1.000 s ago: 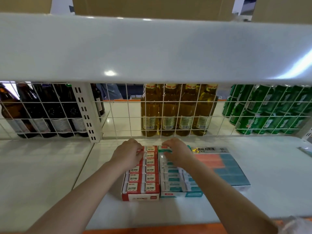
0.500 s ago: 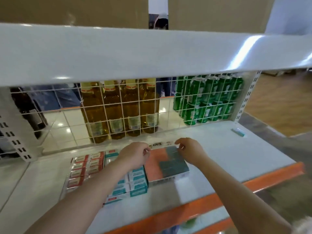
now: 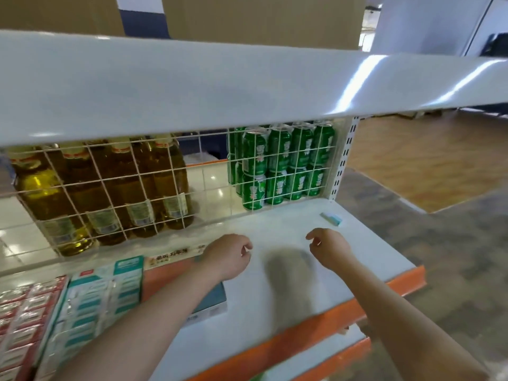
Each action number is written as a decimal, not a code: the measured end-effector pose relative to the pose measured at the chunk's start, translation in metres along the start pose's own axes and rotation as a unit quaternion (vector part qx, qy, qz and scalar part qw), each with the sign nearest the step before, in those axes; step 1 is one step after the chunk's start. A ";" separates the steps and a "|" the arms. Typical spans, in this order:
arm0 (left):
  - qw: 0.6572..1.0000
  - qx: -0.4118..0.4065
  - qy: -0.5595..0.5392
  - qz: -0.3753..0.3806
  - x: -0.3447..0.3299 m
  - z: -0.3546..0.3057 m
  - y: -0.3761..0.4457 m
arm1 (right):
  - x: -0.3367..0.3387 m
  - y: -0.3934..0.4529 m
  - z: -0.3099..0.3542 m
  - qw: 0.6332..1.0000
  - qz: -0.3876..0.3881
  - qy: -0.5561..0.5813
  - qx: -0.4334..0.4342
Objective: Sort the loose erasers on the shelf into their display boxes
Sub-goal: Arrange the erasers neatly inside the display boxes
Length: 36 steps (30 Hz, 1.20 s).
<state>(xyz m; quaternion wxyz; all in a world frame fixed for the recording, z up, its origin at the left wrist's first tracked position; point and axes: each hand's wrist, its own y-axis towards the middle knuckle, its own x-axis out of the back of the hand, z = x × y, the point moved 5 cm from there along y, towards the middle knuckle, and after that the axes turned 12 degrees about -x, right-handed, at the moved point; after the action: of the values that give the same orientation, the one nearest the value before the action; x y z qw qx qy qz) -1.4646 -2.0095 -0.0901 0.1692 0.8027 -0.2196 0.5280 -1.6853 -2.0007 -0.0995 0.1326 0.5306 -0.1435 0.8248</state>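
Eraser (image 3: 331, 218) lies alone far right on the shelf (image 3: 288, 226); reach the right hand (image 3: 328, 248), loosely curled and empty like the left hand (image 3: 229, 255), across and pinch its long sides.

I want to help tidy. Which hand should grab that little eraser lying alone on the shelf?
Right. The right hand hangs empty, nearer the loose eraser; the left hand is farther, by the display boxes.
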 end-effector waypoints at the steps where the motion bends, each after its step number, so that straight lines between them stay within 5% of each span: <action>1: 1.000 -0.001 0.000 0.002 -0.004 -0.003 0.007 | 0.003 0.007 -0.007 1.000 -0.002 0.000 -0.007; 18: 0.997 0.071 -0.026 -0.001 -0.043 -0.018 0.066 | 0.015 0.107 -0.067 0.995 -0.051 -0.037 -0.078; 25: 0.993 0.105 -0.055 -0.029 -0.044 -0.015 0.065 | 0.009 0.121 -0.072 0.995 -0.048 0.049 -0.078; 36: 0.974 0.126 -0.115 -0.149 -0.033 -0.022 0.052 | 0.005 0.071 -0.018 0.968 0.033 0.209 0.135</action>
<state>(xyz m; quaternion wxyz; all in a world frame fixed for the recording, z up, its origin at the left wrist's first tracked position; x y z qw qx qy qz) -1.5210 -2.0369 -0.1104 0.1173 0.8965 -0.0474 0.4245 -1.7289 -2.0592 -0.1094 0.0592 0.3540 -0.0174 0.9332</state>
